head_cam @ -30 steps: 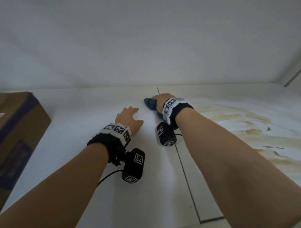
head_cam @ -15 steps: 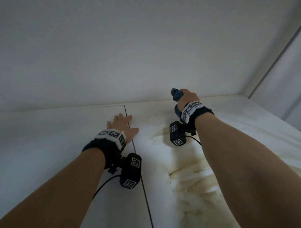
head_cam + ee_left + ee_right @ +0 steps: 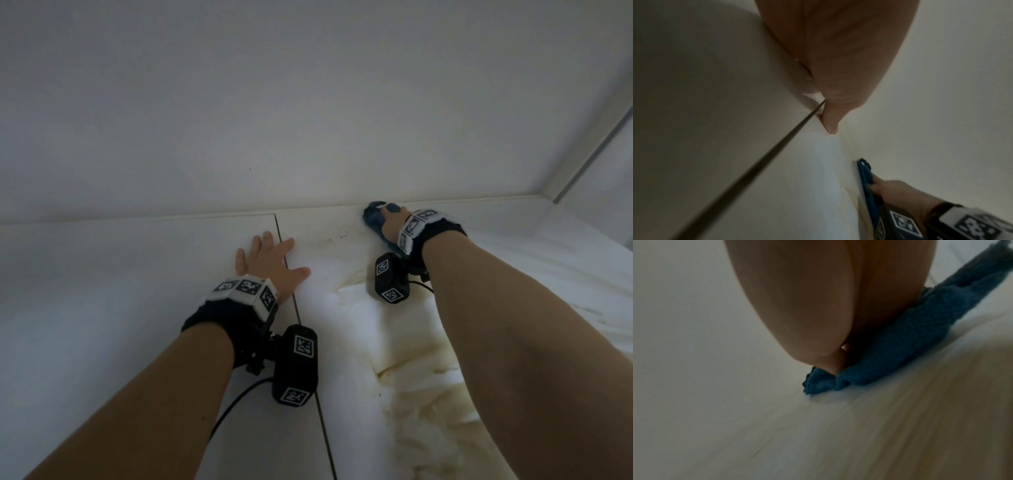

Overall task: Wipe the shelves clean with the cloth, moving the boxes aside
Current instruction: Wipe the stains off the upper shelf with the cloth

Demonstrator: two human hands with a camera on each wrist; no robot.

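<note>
White shelf (image 3: 137,308) fills my view, stained yellowish from about 3 to 5 o'clock, so I judge the wiping step is underway. Next I'd drag across that stain. My left hand (image 3: 270,260) lies flat, fingers spread, across the panel seam (image 3: 308,359). My right hand (image 3: 390,222) clamps the blue cloth (image 3: 375,219), bunched and nubbly, at 1 o'clock against the back wall (image 3: 308,102).

Both arms stretched forward, left hand (image 3: 270,260) flat with fingers spread, right hand (image 3: 390,222) curled, gripping.
</note>
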